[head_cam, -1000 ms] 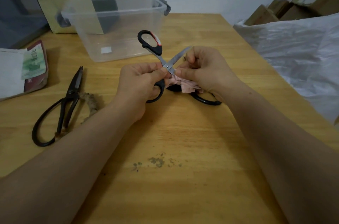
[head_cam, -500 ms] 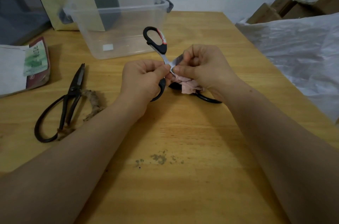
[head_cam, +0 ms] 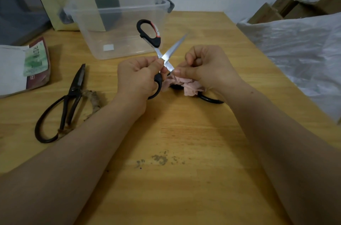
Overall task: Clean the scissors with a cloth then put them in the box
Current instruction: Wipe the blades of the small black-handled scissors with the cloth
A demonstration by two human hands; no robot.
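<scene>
Head view. Step in hand, as judged: wiping a blade of the scissors (head_cam: 164,59) with the cloth (head_cam: 186,85). To do it well: draw the cloth from pivot toward tip, along the flat and off the end, fingers behind the edge and never across it; fix the pivot with the other thumb so the blades cannot swing shut on the wiping fingers; then do the second blade and both faces. Left hand (head_cam: 138,77) grips the lower black handle, thumb pressed up at the pivot. Right hand (head_cam: 204,66) is curled, thumb and forefinger pinching the cloth onto the short blade end that points toward it; the rest of the cloth hangs crumpled below. Scissors are held clear of the bench (head_cam: 166,178), in front of the box (head_cam: 129,44), spread into an X: bright steel blades, black handles, a red and white mark on the upper loop. Residue on the steel: cannot tell. Box is clear plastic, open-topped, nothing seen inside. Dark shears (head_cam: 72,95) lie to the left on the bench; a black loop (head_cam: 210,99) shows under the cloth.
</scene>
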